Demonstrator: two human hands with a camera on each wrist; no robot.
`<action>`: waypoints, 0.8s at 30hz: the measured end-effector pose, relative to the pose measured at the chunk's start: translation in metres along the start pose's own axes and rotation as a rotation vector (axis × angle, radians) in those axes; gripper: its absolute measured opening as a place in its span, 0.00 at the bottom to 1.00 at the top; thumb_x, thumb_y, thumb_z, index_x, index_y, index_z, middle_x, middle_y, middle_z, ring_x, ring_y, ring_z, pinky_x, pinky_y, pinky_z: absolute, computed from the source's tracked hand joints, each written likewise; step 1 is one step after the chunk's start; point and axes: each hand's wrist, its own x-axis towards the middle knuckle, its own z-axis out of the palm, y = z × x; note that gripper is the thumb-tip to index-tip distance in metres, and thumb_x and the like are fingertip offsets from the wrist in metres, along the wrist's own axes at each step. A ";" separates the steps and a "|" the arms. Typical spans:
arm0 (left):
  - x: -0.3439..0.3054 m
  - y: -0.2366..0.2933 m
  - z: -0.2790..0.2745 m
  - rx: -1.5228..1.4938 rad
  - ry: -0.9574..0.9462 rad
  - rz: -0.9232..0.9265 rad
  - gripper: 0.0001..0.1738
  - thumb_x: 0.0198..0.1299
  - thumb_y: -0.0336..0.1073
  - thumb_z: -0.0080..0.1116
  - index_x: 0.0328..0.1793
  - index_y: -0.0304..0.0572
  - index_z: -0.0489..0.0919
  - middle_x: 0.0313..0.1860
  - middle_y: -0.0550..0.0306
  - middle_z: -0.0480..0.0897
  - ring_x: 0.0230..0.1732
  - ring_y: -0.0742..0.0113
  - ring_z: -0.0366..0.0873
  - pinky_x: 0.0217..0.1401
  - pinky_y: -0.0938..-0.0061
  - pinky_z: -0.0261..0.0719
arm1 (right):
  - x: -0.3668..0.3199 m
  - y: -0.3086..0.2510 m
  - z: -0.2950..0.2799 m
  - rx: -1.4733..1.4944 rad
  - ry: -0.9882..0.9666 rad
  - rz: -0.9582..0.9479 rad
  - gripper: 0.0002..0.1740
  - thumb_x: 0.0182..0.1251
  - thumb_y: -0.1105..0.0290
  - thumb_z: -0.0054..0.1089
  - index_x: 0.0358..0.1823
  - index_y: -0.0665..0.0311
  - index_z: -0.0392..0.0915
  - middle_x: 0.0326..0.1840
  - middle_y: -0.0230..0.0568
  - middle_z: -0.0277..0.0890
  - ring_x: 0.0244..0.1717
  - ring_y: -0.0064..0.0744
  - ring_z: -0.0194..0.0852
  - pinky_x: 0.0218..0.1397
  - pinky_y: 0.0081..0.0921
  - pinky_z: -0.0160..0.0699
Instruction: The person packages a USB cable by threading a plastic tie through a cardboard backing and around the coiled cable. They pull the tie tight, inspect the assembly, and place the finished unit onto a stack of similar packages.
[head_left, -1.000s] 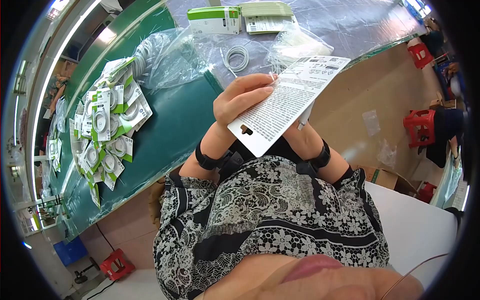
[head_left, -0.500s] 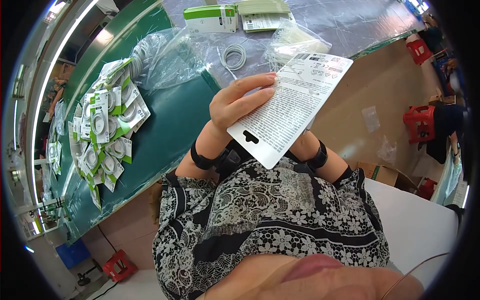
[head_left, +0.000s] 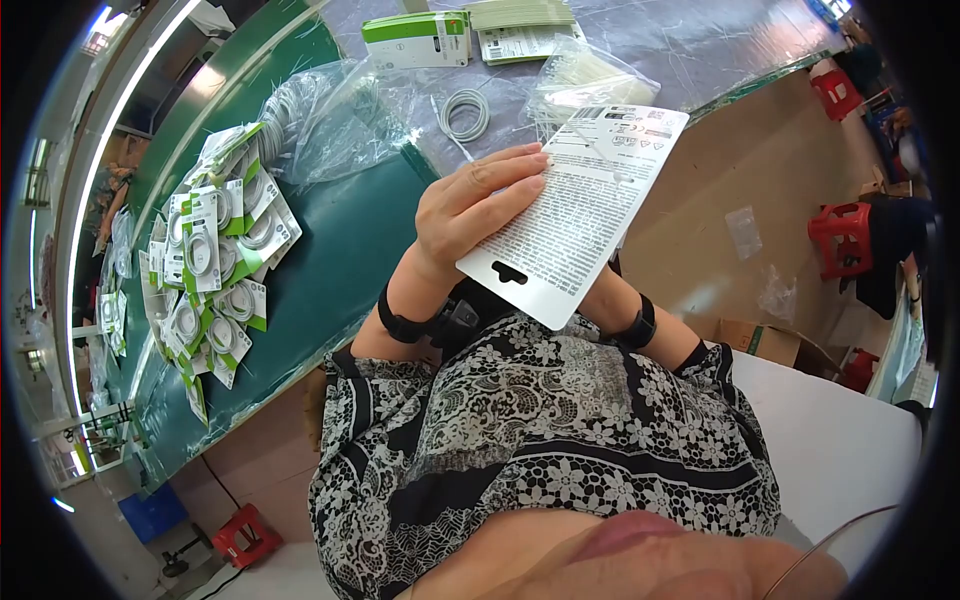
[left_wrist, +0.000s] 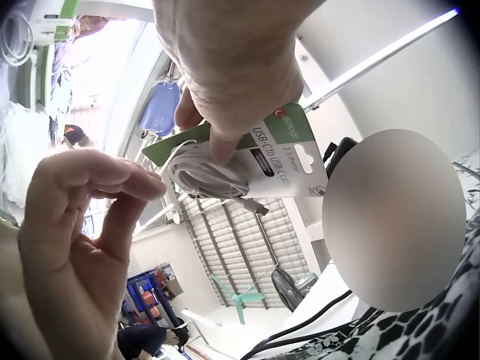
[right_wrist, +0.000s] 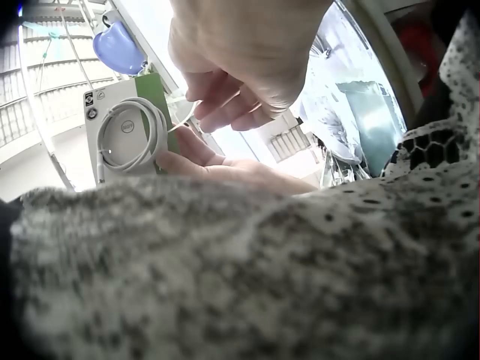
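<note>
My left hand (head_left: 478,205) holds a card-backed USB-C cable pack (head_left: 575,205), its fingers flat on the printed back. On the front, my left thumb presses on a coiled white cable (left_wrist: 206,169), and its USB-C plug (left_wrist: 255,206) hangs from the coil. Behind the card in the head view, my right hand is hidden apart from its wrist. The right wrist view shows my right hand (right_wrist: 240,71) with fingers curled beside the card's green edge, pinching a thin white tie (right_wrist: 186,116) that runs from the coil.
Packed cable cards (head_left: 205,260) lie heaped on the green table at left, near a plastic bag of coiled cables (head_left: 300,120). A loose cable coil (head_left: 463,115), a bag of thin white ties (head_left: 590,85) and stacks of cards (head_left: 418,40) lie beyond my hands.
The card has turned its back more squarely to the head camera and shifted slightly left, covering my right hand. The white tip once seen above the left fingers no longer shows.
</note>
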 end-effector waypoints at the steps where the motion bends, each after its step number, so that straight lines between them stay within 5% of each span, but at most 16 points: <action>1: 0.000 0.001 -0.001 0.003 0.001 -0.011 0.16 0.44 0.28 0.65 0.42 0.35 0.82 0.44 0.45 0.84 0.47 0.49 0.84 0.47 0.68 0.84 | -0.001 -0.001 0.001 0.000 -0.001 0.000 0.26 0.70 0.61 0.52 0.65 0.64 0.62 0.64 0.43 0.67 0.64 0.35 0.67 0.66 0.35 0.70; 5: -0.001 0.001 -0.002 0.016 -0.018 0.001 0.16 0.44 0.29 0.65 0.42 0.35 0.81 0.44 0.46 0.84 0.48 0.49 0.84 0.48 0.68 0.84 | -0.007 -0.003 0.006 0.139 -0.113 -0.036 0.27 0.68 0.61 0.57 0.64 0.63 0.64 0.63 0.40 0.69 0.63 0.35 0.68 0.64 0.38 0.71; 9: 0.000 0.002 -0.004 0.034 -0.063 0.012 0.16 0.44 0.29 0.65 0.42 0.35 0.81 0.44 0.47 0.84 0.48 0.49 0.83 0.48 0.68 0.84 | -0.017 -0.005 -0.003 -0.030 -0.188 -0.140 0.22 0.67 0.66 0.59 0.60 0.63 0.68 0.60 0.40 0.71 0.57 0.35 0.73 0.59 0.37 0.75; 12: -0.004 0.002 -0.002 0.031 -0.070 -0.005 0.16 0.44 0.29 0.65 0.42 0.35 0.80 0.43 0.47 0.84 0.48 0.49 0.83 0.48 0.68 0.84 | -0.025 -0.017 -0.001 -0.582 -0.320 -0.545 0.14 0.66 0.71 0.59 0.51 0.65 0.71 0.53 0.44 0.74 0.48 0.34 0.78 0.50 0.33 0.79; 18: -0.007 0.004 0.001 -0.037 -0.122 -0.027 0.17 0.49 0.28 0.67 0.46 0.31 0.78 0.40 0.40 0.84 0.48 0.45 0.83 0.49 0.61 0.83 | -0.034 -0.041 0.040 -0.895 -0.291 -0.876 0.05 0.67 0.75 0.57 0.41 0.67 0.70 0.44 0.47 0.76 0.42 0.33 0.79 0.45 0.27 0.80; 22: -0.026 0.010 0.011 -0.150 -0.001 -0.305 0.14 0.51 0.27 0.66 0.45 0.34 0.79 0.44 0.49 0.84 0.47 0.54 0.83 0.47 0.69 0.83 | -0.031 -0.048 0.052 -0.907 -0.111 -0.921 0.04 0.68 0.77 0.55 0.36 0.67 0.70 0.41 0.45 0.77 0.42 0.30 0.78 0.46 0.26 0.78; 24: -0.040 0.006 0.022 -0.364 0.224 -0.610 0.17 0.54 0.26 0.65 0.50 0.33 0.77 0.46 0.51 0.82 0.48 0.58 0.82 0.47 0.70 0.83 | -0.027 -0.049 0.062 -0.886 -0.006 -0.901 0.04 0.67 0.78 0.57 0.38 0.69 0.71 0.38 0.45 0.76 0.38 0.28 0.79 0.42 0.23 0.79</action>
